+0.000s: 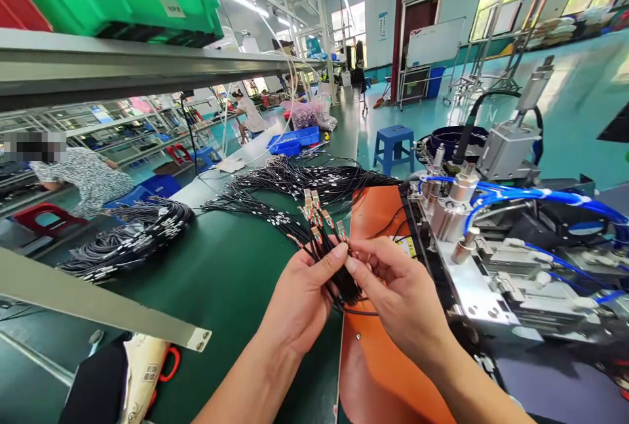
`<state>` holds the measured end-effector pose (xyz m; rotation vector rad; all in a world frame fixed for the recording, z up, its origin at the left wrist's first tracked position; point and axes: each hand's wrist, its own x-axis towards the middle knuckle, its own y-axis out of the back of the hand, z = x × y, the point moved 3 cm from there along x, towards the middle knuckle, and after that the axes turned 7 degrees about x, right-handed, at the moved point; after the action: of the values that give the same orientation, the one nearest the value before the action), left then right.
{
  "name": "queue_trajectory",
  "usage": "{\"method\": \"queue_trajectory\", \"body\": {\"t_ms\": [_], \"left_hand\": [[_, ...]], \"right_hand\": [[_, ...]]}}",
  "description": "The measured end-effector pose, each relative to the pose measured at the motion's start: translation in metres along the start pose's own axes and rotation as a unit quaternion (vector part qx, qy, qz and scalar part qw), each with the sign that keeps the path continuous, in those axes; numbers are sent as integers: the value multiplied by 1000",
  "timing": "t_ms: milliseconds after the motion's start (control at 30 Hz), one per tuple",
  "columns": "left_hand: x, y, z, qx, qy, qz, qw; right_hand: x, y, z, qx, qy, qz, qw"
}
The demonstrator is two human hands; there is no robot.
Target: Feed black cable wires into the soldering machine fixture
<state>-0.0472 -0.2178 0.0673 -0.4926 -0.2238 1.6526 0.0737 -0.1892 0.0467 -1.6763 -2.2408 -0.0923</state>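
Note:
My left hand (302, 299) is closed round a small bundle of black cables (339, 283) whose metal connector ends (319, 217) fan upward. My right hand (393, 289) pinches the same bundle from the right, thumb and forefinger meeting my left fingertips. Both hands hover over the edge of an orange mat (378, 358) on the green bench (221, 273). A large pile of the same black cables (295, 188) lies just beyond my hands.
A metal fixture with cylinders and blue air hoses (491, 227) stands at the right. Another coil of cables (132, 237) lies at the left. A person sits at the far left behind the shelving; another sits further back. Blue trays (295, 141) and a blue stool (394, 145) are beyond.

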Motion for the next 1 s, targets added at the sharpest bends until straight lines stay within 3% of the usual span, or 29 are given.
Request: {"method": "queue_trajectory", "body": {"t_ms": [233, 767, 1000], "left_hand": [[0, 2, -1, -10, 9, 34, 999], [-1, -5, -7, 14, 0, 13, 1000], [-4, -12, -14, 56, 4, -17, 998]], "right_hand": [[1, 1, 3, 19, -14, -15, 1000], [-5, 7, 7, 56, -50, 13, 997], [-1, 9, 0, 131, -64, -58, 988]]}}
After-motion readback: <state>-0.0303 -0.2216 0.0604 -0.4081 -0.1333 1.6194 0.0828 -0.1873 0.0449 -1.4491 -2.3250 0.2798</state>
